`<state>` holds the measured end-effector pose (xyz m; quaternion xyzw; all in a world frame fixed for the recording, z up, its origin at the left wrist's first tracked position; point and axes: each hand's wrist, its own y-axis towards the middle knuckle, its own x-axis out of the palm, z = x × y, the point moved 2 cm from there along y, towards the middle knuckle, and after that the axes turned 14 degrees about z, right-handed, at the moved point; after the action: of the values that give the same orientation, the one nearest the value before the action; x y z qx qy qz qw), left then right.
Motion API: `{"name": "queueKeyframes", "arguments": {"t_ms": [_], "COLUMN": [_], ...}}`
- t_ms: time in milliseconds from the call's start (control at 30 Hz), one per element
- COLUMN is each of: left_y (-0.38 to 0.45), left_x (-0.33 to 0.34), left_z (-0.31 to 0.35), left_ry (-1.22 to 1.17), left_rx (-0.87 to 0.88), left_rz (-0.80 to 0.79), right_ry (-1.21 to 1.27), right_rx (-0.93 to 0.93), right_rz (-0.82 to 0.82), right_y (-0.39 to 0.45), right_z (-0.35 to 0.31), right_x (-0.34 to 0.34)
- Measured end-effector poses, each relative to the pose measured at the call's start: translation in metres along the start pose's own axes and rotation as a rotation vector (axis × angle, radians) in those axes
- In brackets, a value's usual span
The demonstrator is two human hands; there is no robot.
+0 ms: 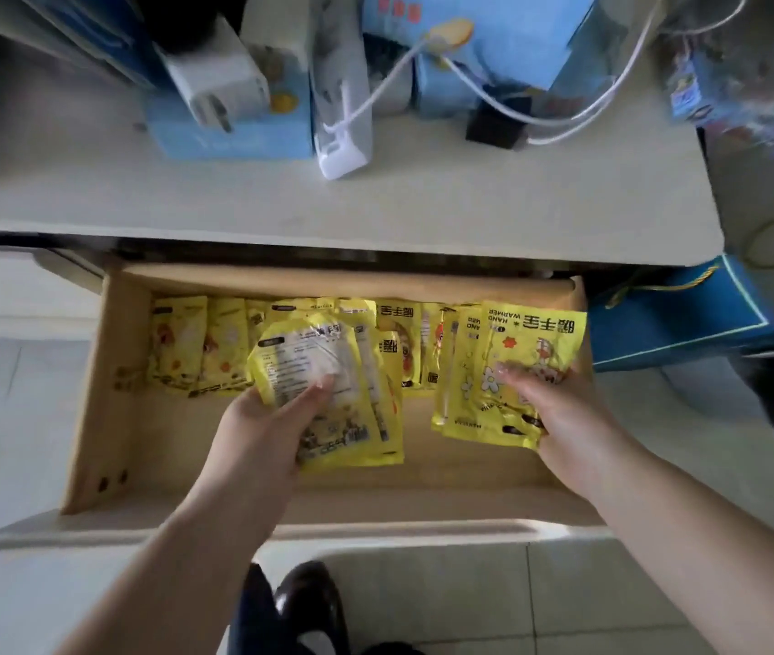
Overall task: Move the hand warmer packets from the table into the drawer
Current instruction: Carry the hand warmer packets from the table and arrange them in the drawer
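A pulled-out drawer (pixel 92 418) is seen below the worktop (pixel 375 200), both hands lowered inside it. A stack of yellow hand warmer packets (pixel 342 394) is gripped by the left hand (pixel 262 427), thumb laid over the top packet, fingers curled beneath; the printed backs are turned up. A second stack (pixel 508 371) is held by the right hand (pixel 560 413), fingers spread across the front faces, thumb side hidden, so the grip is read as a pinch along the lower edge. More packets (pixel 205 347) are already stood in a row against the drawer's back wall, presumably so space is saved. Both held stacks are kept fanned and tilted toward that row, judged as being slotted in alongside it.

No yellow packets are visible on the worktop, so the task is judged nearly done. On the worktop only blue boxes (pixel 229 130), a white charger (pixel 219 87), a white power strip (pixel 342 115) and cables (pixel 564 120) are left. A blue gift bag (pixel 673 323) is set beside the drawer, to its right.
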<state>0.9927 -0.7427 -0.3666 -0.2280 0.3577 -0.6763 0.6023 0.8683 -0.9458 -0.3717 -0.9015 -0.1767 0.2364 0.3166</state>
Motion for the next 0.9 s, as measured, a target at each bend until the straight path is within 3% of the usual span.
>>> {"name": "queueKeyframes", "arguments": {"t_ms": [300,600,900], "left_y": [0.082,0.091,0.099], "left_x": [0.061,0.071,0.063], "left_z": [-0.032,-0.035,-0.028], "left_ry": [0.041,0.382,0.57], "left_rx": [0.171,0.595,0.718], "left_rz": [-0.041,0.19,0.277], "right_ry": [-0.154,-0.152,-0.218], "right_rx": [-0.124,-0.282,-0.324], "right_rz": [-0.066,-0.004,0.091], "right_y": [0.079,0.101,0.113], "right_z": [0.027,0.033,0.036], "right_x": [0.01,0.015,0.009]}}
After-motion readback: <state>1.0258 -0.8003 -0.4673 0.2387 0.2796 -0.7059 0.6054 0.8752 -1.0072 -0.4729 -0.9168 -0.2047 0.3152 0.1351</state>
